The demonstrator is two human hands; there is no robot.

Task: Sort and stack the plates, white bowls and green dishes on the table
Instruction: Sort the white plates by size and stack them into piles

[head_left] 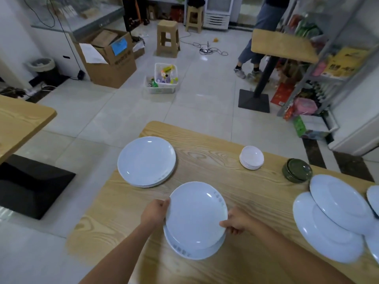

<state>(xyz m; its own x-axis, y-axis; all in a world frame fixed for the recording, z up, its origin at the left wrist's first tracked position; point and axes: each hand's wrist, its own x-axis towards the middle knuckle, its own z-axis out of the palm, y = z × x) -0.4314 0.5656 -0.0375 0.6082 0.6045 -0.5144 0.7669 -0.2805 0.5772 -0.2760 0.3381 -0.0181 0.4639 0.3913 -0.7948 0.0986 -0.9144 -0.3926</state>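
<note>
Lying between left fingers (164, 204) and right fingers (225, 223): plate (196, 216)

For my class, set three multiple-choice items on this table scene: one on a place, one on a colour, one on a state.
1. Where do the white bowls stand?
A. Left of the green dishes. B. On the floor. C. On a stool.
2. What colour is the held plate?
A. Green. B. White. C. Black.
3. The left hand and right hand are:
A. gripping that plate's opposite edges. B. hanging idle. C. holding bowls.
Answers: 1 A, the two stacks sit side by side, bowls on the left; 2 B, it shows white; 3 A, fingers curl round its rim.
</note>
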